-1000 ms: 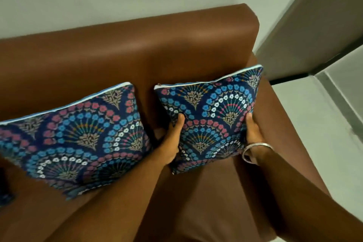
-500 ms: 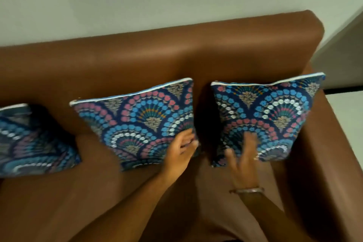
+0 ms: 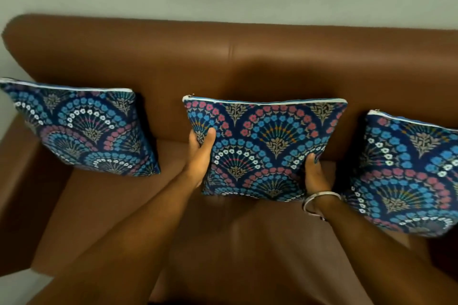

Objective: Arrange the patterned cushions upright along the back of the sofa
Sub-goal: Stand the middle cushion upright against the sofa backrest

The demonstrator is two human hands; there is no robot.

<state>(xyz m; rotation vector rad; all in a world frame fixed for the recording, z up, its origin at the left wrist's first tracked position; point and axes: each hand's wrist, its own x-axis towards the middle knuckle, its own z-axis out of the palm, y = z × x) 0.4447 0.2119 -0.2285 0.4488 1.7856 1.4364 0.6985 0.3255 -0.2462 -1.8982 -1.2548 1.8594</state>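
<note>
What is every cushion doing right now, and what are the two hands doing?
Left blue fan-patterned cushion: upright, leaning on the backrest, untouched.
Middle blue fan-patterned cushion: upright, gripped at both sides.
Right blue fan-patterned cushion: upright, untouched, partly out of frame.
Left hand: gripping the middle cushion's left edge.
Right hand: gripping its right edge; silver bangle on the wrist.

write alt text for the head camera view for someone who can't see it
Both hands hold the middle cushion upright against the back of a brown sofa, the left hand on its left edge and the right hand, with a bangle on the wrist, on its right edge. Matching patterned cushions, the left cushion and the right cushion, stand on either side.
</note>
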